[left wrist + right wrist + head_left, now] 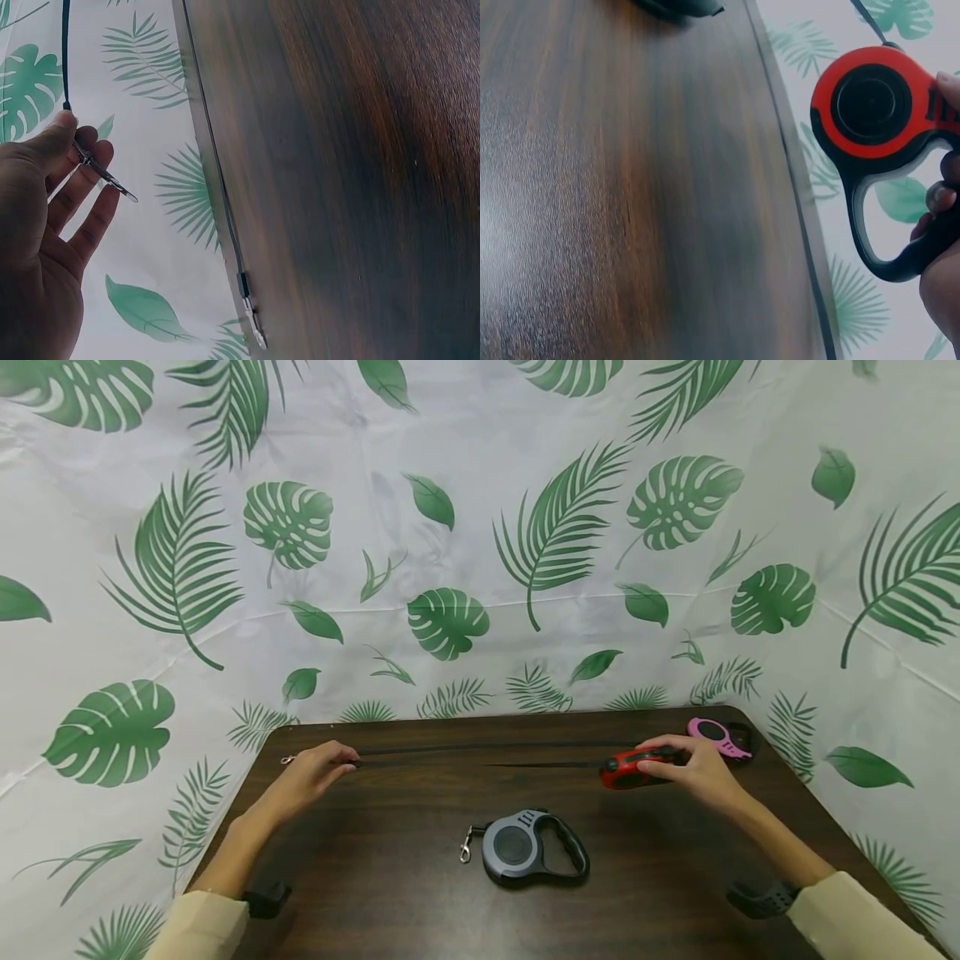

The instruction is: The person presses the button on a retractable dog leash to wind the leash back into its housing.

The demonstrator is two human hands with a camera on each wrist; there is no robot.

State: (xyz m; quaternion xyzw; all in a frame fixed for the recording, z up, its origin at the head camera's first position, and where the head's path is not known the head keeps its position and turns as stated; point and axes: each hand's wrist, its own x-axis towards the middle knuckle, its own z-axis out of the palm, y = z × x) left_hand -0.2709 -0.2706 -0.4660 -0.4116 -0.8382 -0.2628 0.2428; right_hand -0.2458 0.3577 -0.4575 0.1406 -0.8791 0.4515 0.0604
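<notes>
My left hand (318,768) pinches the clip end of a black leash cord (65,52) between thumb and fingers. The metal clip (109,178) hangs across the fingers in the left wrist view. My right hand (693,768) grips a red and black retractable leash (626,768), its thumb on the casing by the buttons. Between the hands the cord runs stretched above the table. On the table beyond it lies another long dark cord (480,747) with a metal clip (255,322), running toward a pink retractable leash (716,737) behind my right hand.
A grey and black retractable leash (513,845) lies nearer on the dark wooden table (420,910), its metal clip (465,853) to the left. A white cloth with green leaves (450,552) hangs behind and beside the table.
</notes>
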